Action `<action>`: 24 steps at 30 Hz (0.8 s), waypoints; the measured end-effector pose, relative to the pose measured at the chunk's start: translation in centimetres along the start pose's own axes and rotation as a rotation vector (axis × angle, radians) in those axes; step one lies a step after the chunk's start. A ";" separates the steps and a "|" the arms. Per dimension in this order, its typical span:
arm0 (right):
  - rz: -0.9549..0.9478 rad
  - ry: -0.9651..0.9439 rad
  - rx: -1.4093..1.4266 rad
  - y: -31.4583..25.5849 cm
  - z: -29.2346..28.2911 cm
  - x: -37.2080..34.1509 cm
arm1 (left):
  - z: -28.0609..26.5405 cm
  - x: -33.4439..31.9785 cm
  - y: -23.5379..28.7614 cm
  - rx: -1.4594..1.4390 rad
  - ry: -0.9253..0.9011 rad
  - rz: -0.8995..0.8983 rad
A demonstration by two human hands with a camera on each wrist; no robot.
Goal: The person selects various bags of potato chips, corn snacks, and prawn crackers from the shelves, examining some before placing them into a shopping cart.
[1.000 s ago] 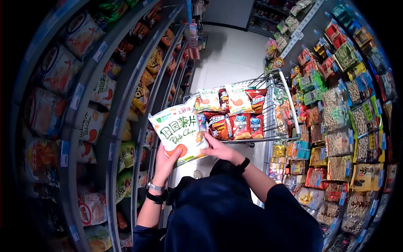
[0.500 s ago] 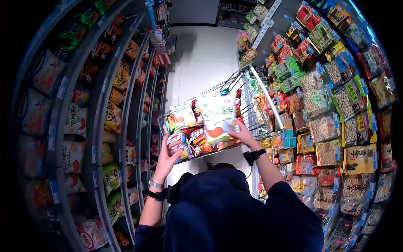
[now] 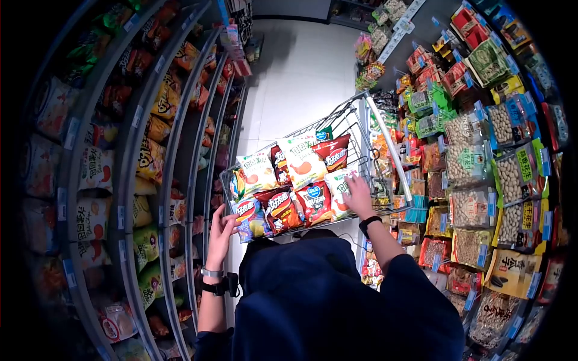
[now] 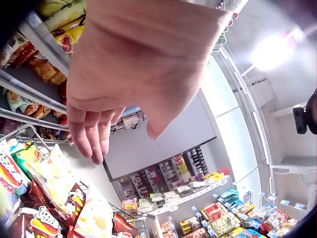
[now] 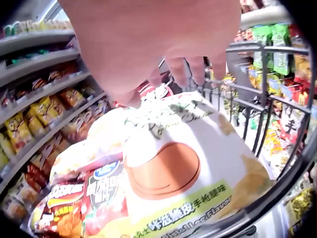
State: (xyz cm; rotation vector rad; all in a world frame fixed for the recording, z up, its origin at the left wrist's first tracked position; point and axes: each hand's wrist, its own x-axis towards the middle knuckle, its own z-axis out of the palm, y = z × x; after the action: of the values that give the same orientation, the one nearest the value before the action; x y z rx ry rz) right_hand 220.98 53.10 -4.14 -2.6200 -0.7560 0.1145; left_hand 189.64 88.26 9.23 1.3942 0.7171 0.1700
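Observation:
A white potato chip bag (image 5: 168,168) stands in the near right corner of the shopping cart (image 3: 390,153). Over its top edge is my right hand (image 3: 359,197), fingers extended and spread. In the right wrist view those fingertips (image 5: 198,79) hang just above the bag's upper edge, with the thumb at its top left corner. My left hand (image 3: 221,236) hovers by the cart's near left corner, beside a blue-purple snack bag (image 3: 251,220), and holds nothing. Its fingers (image 4: 91,134) hang loosely in the left wrist view. Two more white chip bags stand farther in, one in the middle (image 3: 306,163).
Red and brown snack bags (image 3: 280,210) fill the cart around the white ones. Shelves of chips (image 3: 162,153) run close along the left. Packaged nuts (image 3: 466,156) hang on the right. Pale floor (image 3: 289,72) stretches ahead beyond the cart.
Both hands held the white chip bag in front of the left shelves; it moved right over the cart in the right hand and now stands in the near right corner. The left hand let go.

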 end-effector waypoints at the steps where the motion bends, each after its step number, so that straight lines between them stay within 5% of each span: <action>1: -0.069 -0.098 -0.105 -0.6 0.7 0.2 | 0.2 -0.1 -0.2 0.005 0.003 -0.008; 3: -0.132 -0.261 -0.119 0.3 2.7 0.7 | 0.6 -0.5 -0.7 0.017 0.025 -0.057; 18: -0.014 -0.397 -0.245 -0.5 5.3 3.1 | 1.1 -2.9 -1.3 0.009 0.075 -0.116; 22: 0.063 -0.393 -0.163 -1.7 4.7 4.4 | 1.4 -2.0 -1.3 0.037 0.046 -0.072; 24: -0.067 -0.251 -0.151 -1.8 4.7 6.0 | 1.4 -2.1 -1.5 0.023 0.039 -0.062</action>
State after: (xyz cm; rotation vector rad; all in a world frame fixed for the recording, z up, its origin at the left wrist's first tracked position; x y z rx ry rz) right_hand 224.31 59.40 -7.50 -2.7510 -0.9700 0.3878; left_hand 188.36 85.74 8.57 1.3920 0.7960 0.1411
